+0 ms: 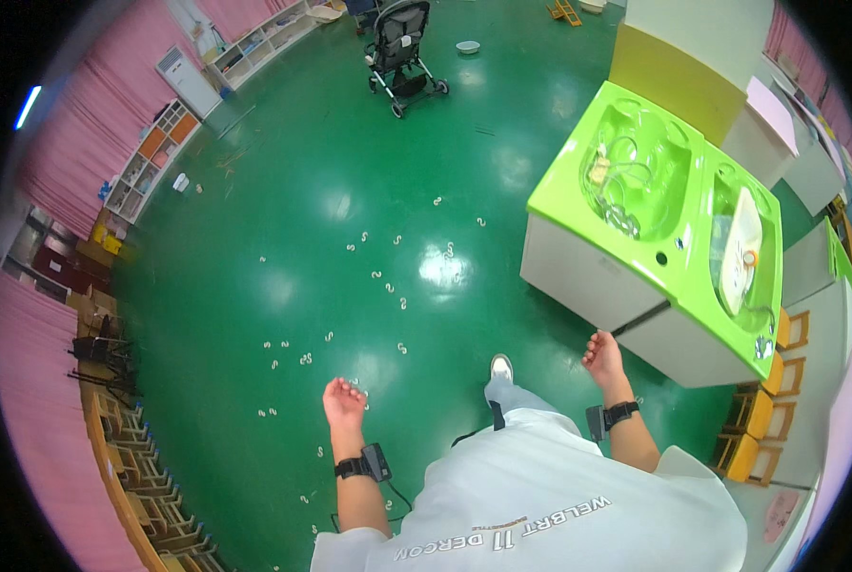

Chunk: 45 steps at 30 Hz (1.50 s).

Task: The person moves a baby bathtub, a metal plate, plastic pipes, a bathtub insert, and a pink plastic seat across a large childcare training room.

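My left hand (345,404) is held out over the green floor with its fingers loosely curled, and nothing shows in it. Below it and around it lie several small white S-shaped hooks (329,336), scattered on the floor; it touches none of them. My right hand (605,359) is also curled, with no object visible in its fingers. It appears next to the lower front of a bright green double sink unit (669,262), seemingly apart from it. Each wrist wears a black strap with a small dark box. One shoe of mine shows ahead on the floor.
In the sink's left basin lie tangled tubing and fittings (617,186); a white panel (740,250) leans in the right one. A stroller (402,57) and a basin (468,47) stand far ahead. Stacked chairs (159,496) line the left, yellow chairs (752,419) the right.
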Tool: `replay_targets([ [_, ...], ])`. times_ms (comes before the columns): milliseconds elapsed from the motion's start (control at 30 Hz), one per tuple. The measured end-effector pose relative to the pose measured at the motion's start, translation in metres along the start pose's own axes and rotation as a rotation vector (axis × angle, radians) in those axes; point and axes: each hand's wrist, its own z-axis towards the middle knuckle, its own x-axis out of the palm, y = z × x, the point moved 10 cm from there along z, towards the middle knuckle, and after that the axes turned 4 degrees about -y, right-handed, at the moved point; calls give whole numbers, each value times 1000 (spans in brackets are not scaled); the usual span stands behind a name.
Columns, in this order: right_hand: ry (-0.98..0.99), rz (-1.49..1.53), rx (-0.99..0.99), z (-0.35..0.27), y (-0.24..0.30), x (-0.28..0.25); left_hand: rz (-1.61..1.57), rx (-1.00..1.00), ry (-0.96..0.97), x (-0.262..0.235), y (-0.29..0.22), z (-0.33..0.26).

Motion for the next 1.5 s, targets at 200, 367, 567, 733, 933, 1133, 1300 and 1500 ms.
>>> replay_targets([
  [200, 93, -85, 3, 127, 90, 200, -89, 61, -26, 95, -65, 72],
  [367, 219, -208, -94, 222, 156, 382, -122, 43, -31, 173, -104, 184],
  [567, 89, -146, -107, 348, 189, 465, -78, -36, 28, 306, -138, 373],
  [733, -98, 72, -99, 430, 216, 471, 88, -113, 101, 487, -189, 520],
  [933, -257, 187, -214, 489, 281, 495, 324, -118, 276, 742, -224, 643],
  [1133, -367, 353, -187, 619, 334, 522, 390, -109, 337, 932, -199, 752],
  [1300, -352, 569, -136, 777, 426, 562, 272, -261, 257, 1038, -160, 838],
  [1500, -135, 252, -258, 884, 653, 740, 252, -227, 261, 1167, -154, 912],
])
